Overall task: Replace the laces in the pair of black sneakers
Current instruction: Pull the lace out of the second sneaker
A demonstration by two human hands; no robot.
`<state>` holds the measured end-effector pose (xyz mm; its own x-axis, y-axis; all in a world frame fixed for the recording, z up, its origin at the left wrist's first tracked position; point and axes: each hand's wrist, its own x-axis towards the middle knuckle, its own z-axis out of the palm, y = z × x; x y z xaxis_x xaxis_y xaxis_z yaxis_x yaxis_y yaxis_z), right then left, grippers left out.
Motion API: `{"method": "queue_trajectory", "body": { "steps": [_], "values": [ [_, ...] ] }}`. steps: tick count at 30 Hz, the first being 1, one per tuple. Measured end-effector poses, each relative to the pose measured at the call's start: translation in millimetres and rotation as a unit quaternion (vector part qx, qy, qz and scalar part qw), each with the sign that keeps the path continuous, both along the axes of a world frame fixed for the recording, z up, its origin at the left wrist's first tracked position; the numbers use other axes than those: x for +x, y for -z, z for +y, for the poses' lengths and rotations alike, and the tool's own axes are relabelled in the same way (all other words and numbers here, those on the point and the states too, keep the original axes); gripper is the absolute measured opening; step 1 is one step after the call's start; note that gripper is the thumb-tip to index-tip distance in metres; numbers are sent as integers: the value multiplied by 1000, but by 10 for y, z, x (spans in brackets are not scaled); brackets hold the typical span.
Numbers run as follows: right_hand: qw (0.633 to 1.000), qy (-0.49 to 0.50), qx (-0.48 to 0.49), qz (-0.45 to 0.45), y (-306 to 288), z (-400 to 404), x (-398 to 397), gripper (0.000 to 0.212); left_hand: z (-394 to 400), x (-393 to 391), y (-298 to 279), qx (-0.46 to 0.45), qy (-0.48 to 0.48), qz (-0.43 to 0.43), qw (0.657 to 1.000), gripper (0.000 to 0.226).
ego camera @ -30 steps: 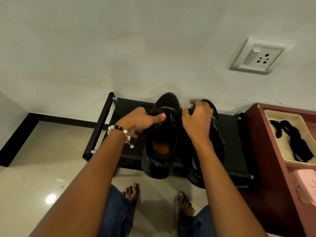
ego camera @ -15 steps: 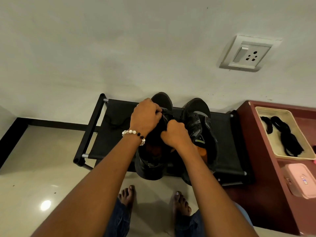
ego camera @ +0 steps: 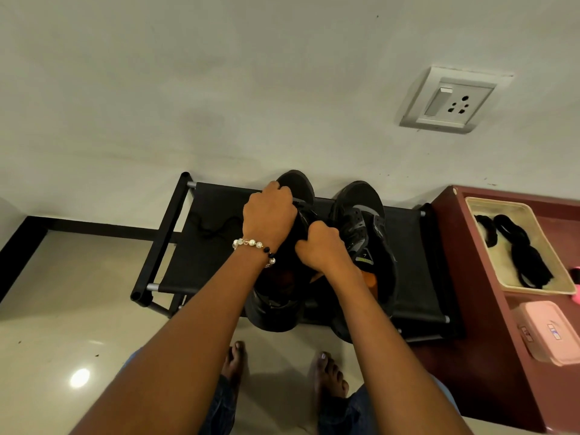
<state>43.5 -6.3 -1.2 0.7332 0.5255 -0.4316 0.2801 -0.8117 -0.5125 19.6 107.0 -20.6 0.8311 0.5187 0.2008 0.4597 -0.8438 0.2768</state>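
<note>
Standing side by side at frame centre on the black shoe rack (ego camera: pixel 411 274), toes to the wall, the left sneaker (ego camera: pixel 279 309) and right sneaker (ego camera: pixel 367 233) sit within easy reach. Left hand (ego camera: pixel 270 215) and right hand (ego camera: pixel 323 246) curl their fingers tight over the left sneaker's eyelet area, likely working a lace; fingertips hidden. Spare black laces (ego camera: pixel 518 246) wait in a tray (ego camera: pixel 533 287), right edge.
</note>
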Motion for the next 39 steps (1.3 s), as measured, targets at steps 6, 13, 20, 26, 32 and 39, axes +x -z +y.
{"method": "queue_trajectory", "body": {
  "steps": [6,13,20,26,32,39],
  "values": [
    [1000,3,8,8,1,9,12,29,263,-39,82,-267,-174,-121,940,25],
    [1000,3,6,11,1,-4,22,29,238,-8,-67,-238,-84,-135,958,22],
    [1000,-1,1,3,11,7,14,26,31,-41,-122,10,16,74,997,24],
    [1000,7,-1,-2,24,21,5,27,-85,-20,-116,52,6,43,998,16],
    [1000,2,3,1,10,11,2,26,18,-44,-133,-84,-82,-34,993,22],
    [1000,8,4,7,16,-2,25,29,284,-114,-154,-140,-228,-124,956,29]
  ]
}}
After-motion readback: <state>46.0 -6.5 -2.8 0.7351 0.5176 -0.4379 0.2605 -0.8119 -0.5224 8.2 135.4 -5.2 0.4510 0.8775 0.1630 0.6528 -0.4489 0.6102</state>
